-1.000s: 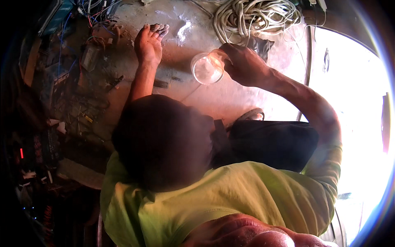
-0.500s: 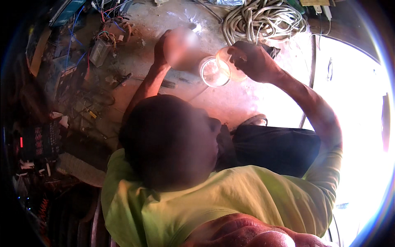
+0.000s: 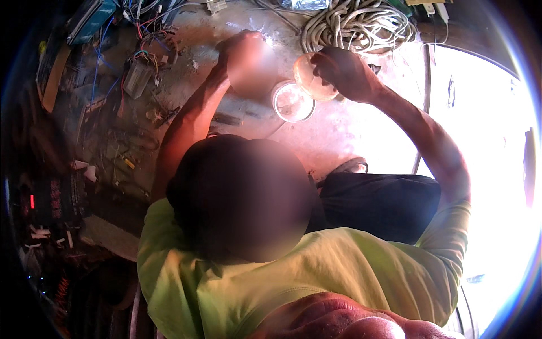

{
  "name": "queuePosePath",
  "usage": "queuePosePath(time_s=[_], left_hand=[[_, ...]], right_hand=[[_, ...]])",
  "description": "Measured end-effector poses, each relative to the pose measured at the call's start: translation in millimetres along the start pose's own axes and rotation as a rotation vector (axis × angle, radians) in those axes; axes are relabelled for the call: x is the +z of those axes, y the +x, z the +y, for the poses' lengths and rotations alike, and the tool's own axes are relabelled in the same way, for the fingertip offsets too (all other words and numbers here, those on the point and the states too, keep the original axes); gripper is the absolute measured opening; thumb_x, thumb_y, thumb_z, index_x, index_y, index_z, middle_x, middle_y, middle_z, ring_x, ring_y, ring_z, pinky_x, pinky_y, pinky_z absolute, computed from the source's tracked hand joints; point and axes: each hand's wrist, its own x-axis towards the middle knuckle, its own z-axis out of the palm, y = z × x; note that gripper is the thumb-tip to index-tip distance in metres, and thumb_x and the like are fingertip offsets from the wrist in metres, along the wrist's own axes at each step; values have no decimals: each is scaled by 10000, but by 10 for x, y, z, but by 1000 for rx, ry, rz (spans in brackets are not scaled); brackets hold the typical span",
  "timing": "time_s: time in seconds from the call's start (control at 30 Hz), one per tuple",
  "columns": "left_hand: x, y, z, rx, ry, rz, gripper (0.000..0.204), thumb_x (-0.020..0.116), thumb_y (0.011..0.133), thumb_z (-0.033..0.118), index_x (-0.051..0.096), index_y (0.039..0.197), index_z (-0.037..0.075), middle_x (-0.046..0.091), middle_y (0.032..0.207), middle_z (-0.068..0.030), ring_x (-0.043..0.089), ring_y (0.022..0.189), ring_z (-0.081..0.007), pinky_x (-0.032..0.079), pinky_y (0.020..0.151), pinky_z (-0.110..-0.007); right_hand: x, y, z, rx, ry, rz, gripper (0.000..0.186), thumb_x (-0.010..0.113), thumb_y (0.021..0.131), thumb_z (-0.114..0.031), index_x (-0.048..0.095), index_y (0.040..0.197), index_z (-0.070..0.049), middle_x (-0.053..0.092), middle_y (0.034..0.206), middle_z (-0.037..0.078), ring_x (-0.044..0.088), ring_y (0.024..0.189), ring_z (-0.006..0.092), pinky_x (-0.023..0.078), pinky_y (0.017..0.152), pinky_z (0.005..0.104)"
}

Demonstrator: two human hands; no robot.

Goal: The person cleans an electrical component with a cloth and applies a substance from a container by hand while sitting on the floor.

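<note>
My right hand [image 3: 347, 76] grips a translucent round lid [image 3: 307, 79] by its edge, tilted above and to the right of a clear round tub [image 3: 293, 116]. The lid overlaps the tub's far rim in this view, and I cannot tell whether they touch. The tub stands on the floor, with something pale inside. Further left and farther out, my left hand [image 3: 240, 42] has its visible fingers curled. A blurred patch covers its lower part, so whatever it holds is hidden. A bright glare lies by its fingertips.
A coiled pale rope [image 3: 358, 28] lies at the far side. Tangled wires [image 3: 149, 53] and a small grey box [image 3: 137, 80] are at the far left. Nearer, a large dark rounded shape [image 3: 203, 198], partly blurred, sits left of my dark-trousered leg [image 3: 378, 203]. Strong light floods the right.
My left hand has moved slightly farther away. My right hand has shifted slightly away and left with the lid, which shows more face-on. The tub is almost where it was.
</note>
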Motion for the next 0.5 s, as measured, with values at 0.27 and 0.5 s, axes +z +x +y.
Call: queuePosePath(time_s=[0.27,0.5], left_hand=[[66,34,-102,116,63,22,341,681,787,205,644,1122,152,647,1034,-114,610,1030,-336,510,866,-425],[45,-38,-169,160,212,-36,303,674,805,242,660,1093,147,659,974,-133,620,984,-335,506,847,-422]], right_hand=[[-7,143,177,266,311,-39,329,503,967,-293,609,1077,-1,667,923,103,676,746,174,534,674,317],[213,678,569,127,232,-20,292,513,932,-279,633,987,-19,663,933,131,685,784,247,538,711,375]])
